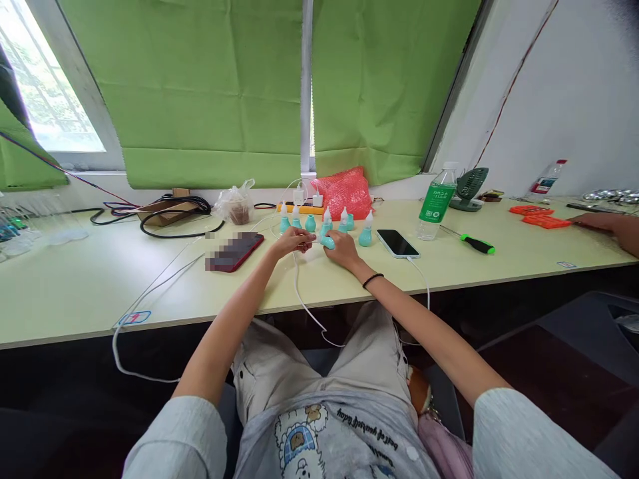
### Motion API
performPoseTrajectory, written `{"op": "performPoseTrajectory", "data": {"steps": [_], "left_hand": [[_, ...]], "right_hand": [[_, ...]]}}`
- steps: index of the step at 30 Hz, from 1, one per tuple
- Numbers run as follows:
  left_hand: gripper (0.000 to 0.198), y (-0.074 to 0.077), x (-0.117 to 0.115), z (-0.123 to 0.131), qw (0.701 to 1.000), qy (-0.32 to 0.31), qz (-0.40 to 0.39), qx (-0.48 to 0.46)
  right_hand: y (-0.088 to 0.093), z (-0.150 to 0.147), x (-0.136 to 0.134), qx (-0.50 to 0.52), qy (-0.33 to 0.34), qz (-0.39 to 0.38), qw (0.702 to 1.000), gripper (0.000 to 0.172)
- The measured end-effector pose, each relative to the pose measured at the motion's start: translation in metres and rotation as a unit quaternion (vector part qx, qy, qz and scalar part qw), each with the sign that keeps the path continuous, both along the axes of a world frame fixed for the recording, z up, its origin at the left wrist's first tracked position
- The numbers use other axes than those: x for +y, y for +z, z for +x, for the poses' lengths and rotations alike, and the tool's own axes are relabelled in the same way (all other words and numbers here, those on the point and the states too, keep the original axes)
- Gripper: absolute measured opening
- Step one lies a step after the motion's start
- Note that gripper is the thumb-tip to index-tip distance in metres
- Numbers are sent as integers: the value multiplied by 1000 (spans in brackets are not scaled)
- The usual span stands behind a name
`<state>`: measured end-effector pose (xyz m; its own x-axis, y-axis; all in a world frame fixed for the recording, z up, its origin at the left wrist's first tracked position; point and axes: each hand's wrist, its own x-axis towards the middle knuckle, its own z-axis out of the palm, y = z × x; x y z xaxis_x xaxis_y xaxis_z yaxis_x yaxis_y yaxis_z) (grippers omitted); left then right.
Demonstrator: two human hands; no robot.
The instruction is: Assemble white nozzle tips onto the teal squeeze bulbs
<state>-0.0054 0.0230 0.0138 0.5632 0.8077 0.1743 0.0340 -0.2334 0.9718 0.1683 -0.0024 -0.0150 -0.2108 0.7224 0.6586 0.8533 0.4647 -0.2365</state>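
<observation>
Item: small teal bottle (pixel 328 242) with a pale tip, lying on its side on the table (pixel 90 279), mid-depth, centre. Just beyond it: a row of like teal bottles (pixel 344 223) standing upright; dark phone (pixel 397 243) to the right, red phone (pixel 234 251) to the left. My left hand (pixel 293 239) pinches the tip end; my right hand (pixel 342 247) closes on the body.

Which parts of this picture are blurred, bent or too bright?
Head view: the window at upper left is overexposed; the table edge bends from wide-angle distortion; a pixelated patch covers one end of the dark red phone; both hands on the teal bottle look small, fine detail unclear.
</observation>
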Motion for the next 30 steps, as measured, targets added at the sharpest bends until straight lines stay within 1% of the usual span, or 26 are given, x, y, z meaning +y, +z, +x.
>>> {"op": "performPoseTrajectory", "data": {"steps": [3, 6, 10, 14, 18, 23, 26, 30], "left_hand": [[26, -2, 1, 2, 999, 10, 31, 7], [27, -4, 2, 3, 999, 9, 45, 21], [29, -3, 1, 2, 998, -5, 56, 32], [29, -3, 0, 4, 997, -13, 74, 31], [28, -2, -2, 8, 994, -9, 105, 23], [30, 0, -6, 13, 989, 15, 146, 26], [31, -1, -6, 16, 985, 39, 168, 31], [33, -3, -6, 20, 979, 64, 190, 38]], "right_hand": [[-3, 0, 2, 17, 19, -19, 1000, 14], [-4, 1, 6, 33, 52, -49, 997, 7], [-2, 4, 8, 62, 96, -96, 989, 7], [3, 7, 9, 100, 128, -160, 974, 10], [9, 11, 7, 135, 155, -252, 946, 13], [18, 18, 0, 179, 195, -357, 896, 13], [23, 21, -3, 203, 223, -394, 868, 13], [24, 23, -3, 234, 255, -423, 837, 13]]}}
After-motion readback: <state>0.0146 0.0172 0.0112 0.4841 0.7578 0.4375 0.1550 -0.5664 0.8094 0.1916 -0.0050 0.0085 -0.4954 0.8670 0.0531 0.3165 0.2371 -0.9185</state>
